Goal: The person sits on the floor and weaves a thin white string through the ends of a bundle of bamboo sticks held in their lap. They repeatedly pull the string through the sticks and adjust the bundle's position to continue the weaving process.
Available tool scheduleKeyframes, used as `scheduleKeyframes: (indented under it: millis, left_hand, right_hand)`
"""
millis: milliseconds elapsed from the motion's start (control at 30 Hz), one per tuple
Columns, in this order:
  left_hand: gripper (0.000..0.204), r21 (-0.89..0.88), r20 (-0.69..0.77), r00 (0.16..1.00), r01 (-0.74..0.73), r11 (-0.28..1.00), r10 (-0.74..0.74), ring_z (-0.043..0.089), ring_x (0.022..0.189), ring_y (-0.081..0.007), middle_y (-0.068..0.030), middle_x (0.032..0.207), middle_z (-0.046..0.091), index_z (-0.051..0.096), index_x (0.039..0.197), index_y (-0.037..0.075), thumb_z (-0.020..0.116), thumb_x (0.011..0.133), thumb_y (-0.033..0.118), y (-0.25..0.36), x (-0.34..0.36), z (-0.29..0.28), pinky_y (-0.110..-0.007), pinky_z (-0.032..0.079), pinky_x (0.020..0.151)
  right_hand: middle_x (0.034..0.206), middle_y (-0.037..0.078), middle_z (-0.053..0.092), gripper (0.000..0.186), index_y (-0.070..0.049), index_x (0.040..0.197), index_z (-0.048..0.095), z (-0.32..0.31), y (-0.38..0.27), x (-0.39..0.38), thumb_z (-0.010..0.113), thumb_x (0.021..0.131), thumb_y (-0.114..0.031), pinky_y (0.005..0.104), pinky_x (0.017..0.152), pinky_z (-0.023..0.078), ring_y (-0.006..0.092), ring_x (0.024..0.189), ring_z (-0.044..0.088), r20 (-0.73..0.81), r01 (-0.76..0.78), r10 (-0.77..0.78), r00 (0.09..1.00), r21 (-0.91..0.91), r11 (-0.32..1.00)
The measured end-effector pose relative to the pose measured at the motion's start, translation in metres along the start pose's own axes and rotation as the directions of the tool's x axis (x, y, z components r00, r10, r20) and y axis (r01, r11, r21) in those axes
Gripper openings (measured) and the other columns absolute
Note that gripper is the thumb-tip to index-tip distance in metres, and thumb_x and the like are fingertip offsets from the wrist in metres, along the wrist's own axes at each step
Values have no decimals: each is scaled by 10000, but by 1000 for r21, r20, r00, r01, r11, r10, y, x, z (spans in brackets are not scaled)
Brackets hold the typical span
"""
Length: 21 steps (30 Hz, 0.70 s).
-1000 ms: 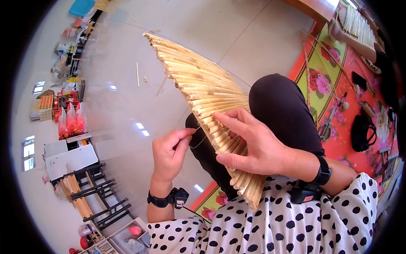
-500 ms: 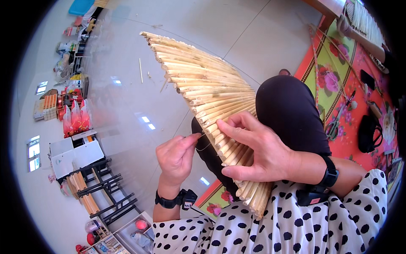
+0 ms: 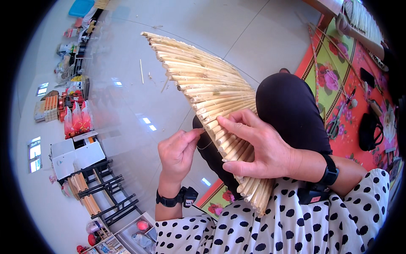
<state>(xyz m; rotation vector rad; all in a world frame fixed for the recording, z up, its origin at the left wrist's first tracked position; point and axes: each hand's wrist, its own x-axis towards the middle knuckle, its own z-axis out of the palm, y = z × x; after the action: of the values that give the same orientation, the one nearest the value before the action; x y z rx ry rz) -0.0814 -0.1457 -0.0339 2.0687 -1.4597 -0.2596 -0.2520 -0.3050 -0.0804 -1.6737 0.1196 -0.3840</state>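
Observation:
A fanned panel of pale reed sticks point(image 3: 198, 74), bound side by side, lies slanting across my lap against my dark-trousered right knee point(image 3: 283, 101). My right hand point(image 3: 262, 148) grips its lower part, index finger on the stick ends and thumb lower down on the same edge. My left hand point(image 3: 175, 154), just left of that edge, has thumb and forefinger pinched on a thin cord point(image 3: 207, 146), which loops toward the sticks. Whether a needle is in the pinch is too small to tell.
A floral mat point(image 3: 368, 76) at right holds scissors point(image 3: 334, 125), a phone, long canes and a black bag point(image 3: 368, 131). A co-worker's leg point(image 3: 359, 36) and pale sticks show top right, beside a wooden table point(image 3: 325, 6). Boxes, folded stools point(image 3: 97, 186) and clutter line the left.
The whole scene has shifted slightly right in the picture over the last second. My hands and the reed panel keep nearly the same grip and positions relative to each other.

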Motion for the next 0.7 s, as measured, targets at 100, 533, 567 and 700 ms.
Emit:
scheduleKeyframes:
  millis: [100,533,567,700]
  left_hand:
    - [162,-59,6,993,117,991,-117,595,568,-200,-97,674,596,689,980,6,661,837,-66,8,-5,1,-283,457,531]
    - [183,102,-85,992,-87,991,96,553,515,-207,-82,628,549,683,933,20,660,786,-88,-3,-4,10,-300,420,474]
    - [189,97,-94,991,-83,992,92,551,514,-208,-81,626,545,685,933,19,660,781,-89,-1,-3,11,-301,419,473]
    - [214,102,-108,987,-104,989,115,548,512,-208,-80,621,533,693,933,17,659,756,-98,0,0,12,-304,416,471]
  right_hand:
    - [1181,201,491,798,61,1387,464,1,-1,-1,779,779,-347,363,926,471,302,1069,543,-11,6,-6,1000,2,1000]
    - [1143,195,474,802,98,1357,467,-1,4,0,765,777,-368,362,907,485,308,1043,543,4,55,-55,998,1,998]
    - [1134,200,473,799,115,1339,472,-1,4,0,758,774,-372,363,898,494,315,1029,552,-4,72,-72,997,-12,997]
    - [1132,203,473,797,122,1335,471,-2,2,0,760,770,-361,365,898,496,318,1027,555,-12,74,-74,997,-11,997]
